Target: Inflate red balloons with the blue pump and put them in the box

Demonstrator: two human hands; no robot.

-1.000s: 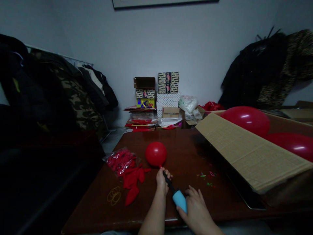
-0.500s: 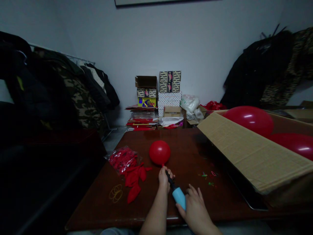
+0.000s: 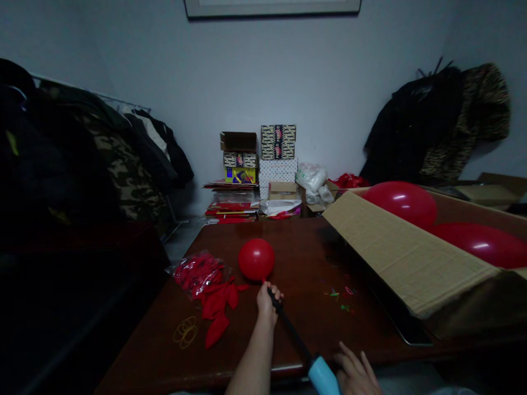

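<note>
A partly filled red balloon (image 3: 256, 259) sits on the nozzle of a hand balloon pump (image 3: 323, 377), which has a black shaft and a light blue body. My left hand (image 3: 268, 300) is closed around the black nozzle end and the balloon's neck. At the bottom edge, my right hand (image 3: 354, 374) grips the blue body from its right side, with several fingers stretched out; its thumb is hidden. Left of the balloon lie loose uninflated red balloons (image 3: 217, 312) and a clear bag of red balloons (image 3: 200, 274).
Yellow rubber bands (image 3: 185, 332) lie at the table's left. Small colourful bits (image 3: 334, 294) are scattered to the right. A cardboard box (image 3: 411, 252) holding inflated red balloons covers the right side, with a dark flat phone-like object (image 3: 411, 332) beside it. Boxes (image 3: 278, 175) are stacked behind the table.
My right hand has drawn the blue pump body back toward me and down, baring a long black shaft. My left hand still holds the nozzle. The view has shifted slightly.
</note>
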